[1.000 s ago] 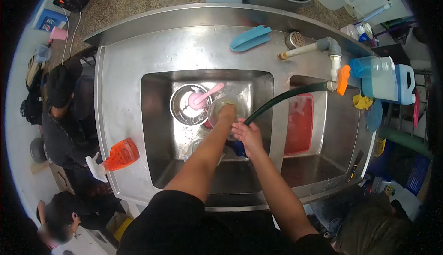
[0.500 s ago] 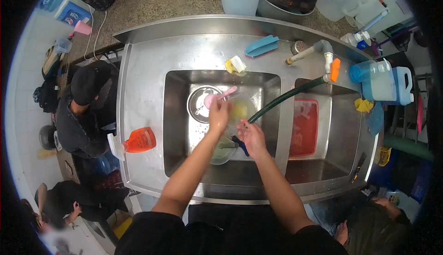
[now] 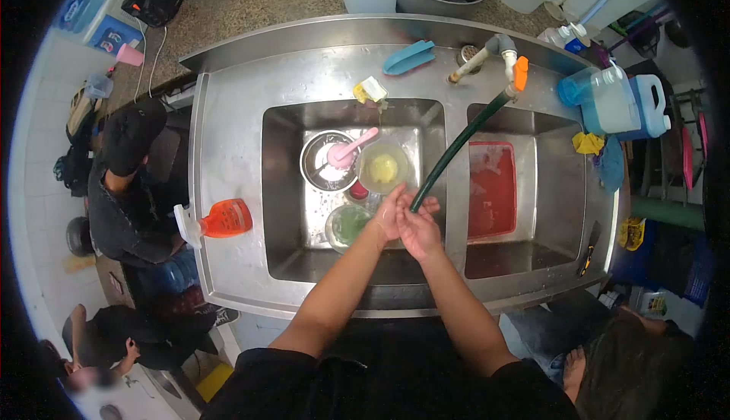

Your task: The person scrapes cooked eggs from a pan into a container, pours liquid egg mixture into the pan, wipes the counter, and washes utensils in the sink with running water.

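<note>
My left hand [image 3: 389,215] and my right hand [image 3: 420,228] are together over the left sink basin [image 3: 283,192], at the lower end of the dark green hose [image 3: 464,144]. Both palms are turned up, with fingers loosely spread and touching one another; neither holds anything I can see. Just beyond them a clear bowl [image 3: 382,166] has something yellowish in it. Left of that, a pink spoon [image 3: 354,146] rests in a round metal bowl [image 3: 306,173]. Nearer my left wrist stands a clear container [image 3: 347,225] with green contents, partly hidden by my arm.
A red tray [image 3: 492,188] lies in the right basin. An orange spray bottle [image 3: 226,218] lies on the left drainboard. Along the back ledge are a sponge [image 3: 370,90], a blue holder [image 3: 408,57] and the tap [image 3: 475,63]. One person [image 3: 129,192] is at the left.
My left hand has moved right, from beside the pink spoon to my right hand at the hose end. The spoon now rests in the metal bowl. The view has shifted slightly.
</note>
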The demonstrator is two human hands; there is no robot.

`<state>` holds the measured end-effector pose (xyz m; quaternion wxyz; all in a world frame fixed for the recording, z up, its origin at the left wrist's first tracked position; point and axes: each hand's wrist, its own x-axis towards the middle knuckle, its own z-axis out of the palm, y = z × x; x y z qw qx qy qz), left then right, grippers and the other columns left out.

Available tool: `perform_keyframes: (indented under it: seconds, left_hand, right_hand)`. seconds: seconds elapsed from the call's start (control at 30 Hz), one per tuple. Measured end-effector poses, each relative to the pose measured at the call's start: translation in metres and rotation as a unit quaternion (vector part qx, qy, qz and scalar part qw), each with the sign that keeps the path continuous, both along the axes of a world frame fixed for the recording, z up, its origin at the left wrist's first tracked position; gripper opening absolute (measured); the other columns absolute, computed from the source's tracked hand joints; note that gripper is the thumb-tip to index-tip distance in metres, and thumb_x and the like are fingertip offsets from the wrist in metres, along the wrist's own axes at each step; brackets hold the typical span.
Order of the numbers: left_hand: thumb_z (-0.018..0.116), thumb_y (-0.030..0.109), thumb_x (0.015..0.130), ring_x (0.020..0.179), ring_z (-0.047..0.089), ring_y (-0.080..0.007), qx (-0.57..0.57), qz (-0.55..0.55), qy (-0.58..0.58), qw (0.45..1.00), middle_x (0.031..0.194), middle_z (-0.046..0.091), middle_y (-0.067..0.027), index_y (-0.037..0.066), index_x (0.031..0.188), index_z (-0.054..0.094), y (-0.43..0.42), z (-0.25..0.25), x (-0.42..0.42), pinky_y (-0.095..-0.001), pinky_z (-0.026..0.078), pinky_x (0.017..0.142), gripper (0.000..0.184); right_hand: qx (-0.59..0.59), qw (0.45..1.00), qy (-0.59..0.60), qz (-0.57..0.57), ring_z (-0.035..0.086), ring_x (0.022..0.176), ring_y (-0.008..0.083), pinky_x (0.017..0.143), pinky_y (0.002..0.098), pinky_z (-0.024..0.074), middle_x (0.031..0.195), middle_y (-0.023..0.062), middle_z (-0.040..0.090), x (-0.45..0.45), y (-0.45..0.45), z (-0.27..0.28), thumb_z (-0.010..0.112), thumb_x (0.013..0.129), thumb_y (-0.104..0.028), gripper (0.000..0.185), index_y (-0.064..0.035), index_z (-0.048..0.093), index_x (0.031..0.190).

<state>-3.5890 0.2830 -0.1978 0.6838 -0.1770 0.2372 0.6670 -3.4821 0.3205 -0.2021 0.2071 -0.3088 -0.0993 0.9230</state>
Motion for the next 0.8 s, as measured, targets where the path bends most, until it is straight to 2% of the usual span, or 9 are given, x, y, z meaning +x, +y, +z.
perform_keyframes:
  seconds: [0.03,0.13,0.23,0.43,0.53,0.6,0.63,0.67,0.8]
  left_hand:
    - [0.056,0.028,0.093,0.085,0.064,-0.0229,0.001,-0.044,0.004,0.999,0.090,0.067,-0.0084,0.005,0.100,0.064,0.005,0.013,-0.004,-0.0381,0.054,0.079,0.026]
    - [0.061,0.032,0.090,0.088,0.063,-0.0278,-0.050,-0.154,0.401,0.902,0.092,0.066,-0.0111,0.002,0.102,0.064,0.008,0.014,-0.005,-0.0423,0.050,0.083,0.032]
    - [0.069,0.030,0.082,0.083,0.061,-0.0391,-0.060,-0.252,0.829,0.495,0.091,0.064,-0.0177,-0.002,0.096,0.065,0.007,0.021,-0.008,-0.0455,0.049,0.076,0.035]
    - [0.067,0.030,0.083,0.080,0.060,-0.0370,-0.178,-0.167,0.881,0.406,0.084,0.065,-0.0177,0.000,0.091,0.067,0.002,0.042,0.009,-0.0461,0.048,0.074,0.031]
    - [0.062,0.031,0.091,0.072,0.063,-0.0299,-0.152,-0.102,0.790,0.585,0.093,0.067,-0.0160,0.000,0.101,0.065,-0.014,0.040,0.004,-0.0387,0.053,0.068,0.033]
    - [0.055,0.028,0.097,0.067,0.063,-0.0227,-0.075,-0.008,0.343,0.936,0.097,0.067,-0.0141,0.001,0.108,0.062,-0.034,-0.013,-0.005,-0.0312,0.054,0.062,0.030]
    - [0.051,0.027,0.100,0.065,0.064,-0.0191,-0.026,0.042,0.064,0.997,0.098,0.068,-0.0131,0.002,0.112,0.060,-0.041,-0.032,-0.004,-0.0275,0.055,0.060,0.029]
    - [0.041,0.025,0.104,0.066,0.062,-0.0116,-0.068,0.058,0.040,0.995,0.096,0.067,-0.0096,0.003,0.115,0.057,-0.035,-0.023,0.000,-0.0219,0.054,0.054,0.030]
    - [0.044,0.027,0.102,0.071,0.064,-0.0134,-0.148,0.003,0.239,0.960,0.096,0.067,-0.0089,0.003,0.112,0.059,-0.019,-0.092,0.024,-0.0234,0.055,0.057,0.030]
  right_hand:
    - [-0.011,0.998,0.050,-0.021,0.058,0.109,0.0187,0.095,0.0318,0.0489,0.116,0.0095,0.060,0.003,-0.003,-0.012,0.054,0.093,0.001,0.022,0.0011,0.058,0.115]
    - [-0.020,0.996,0.067,-0.058,0.058,0.106,0.0166,0.089,0.0312,0.0494,0.113,0.0087,0.059,0.005,-0.011,-0.030,0.055,0.093,0.000,0.021,-0.0011,0.057,0.113]
    - [-0.013,0.991,-0.128,-0.045,0.059,0.103,0.0159,0.085,0.0313,0.0498,0.110,0.0085,0.060,-0.013,-0.021,-0.040,0.055,0.091,0.000,0.023,-0.0033,0.055,0.114]
    - [-0.032,0.991,-0.128,-0.017,0.059,0.102,0.0170,0.085,0.0318,0.0499,0.113,0.0093,0.060,-0.031,-0.028,-0.068,0.054,0.089,0.003,0.036,-0.0045,0.049,0.123]
    - [0.140,0.961,-0.218,0.097,0.060,0.102,0.0175,0.086,0.0321,0.0499,0.115,0.0097,0.060,-0.022,0.002,-0.050,0.054,0.087,0.004,0.043,-0.0052,0.046,0.128]
    - [0.250,0.928,-0.219,0.171,0.060,0.102,0.0179,0.086,0.0322,0.0499,0.116,0.0099,0.060,-0.018,0.026,-0.007,0.054,0.087,0.005,0.047,-0.0056,0.043,0.131]
    - [0.287,0.916,-0.195,0.199,0.060,0.102,0.0181,0.086,0.0323,0.0499,0.116,0.0101,0.060,-0.015,0.037,0.010,0.054,0.086,0.005,0.049,-0.0058,0.042,0.133]
    - [0.315,0.911,-0.159,0.213,0.060,0.102,0.0183,0.086,0.0324,0.0500,0.117,0.0102,0.060,-0.011,0.043,0.019,0.053,0.086,0.006,0.051,-0.0060,0.041,0.134]
    - [0.278,0.929,-0.082,0.231,0.061,0.102,0.0218,0.086,0.0329,0.0498,0.120,0.0127,0.060,-0.007,0.045,0.053,0.052,0.089,0.002,0.051,-0.0074,0.040,0.138]
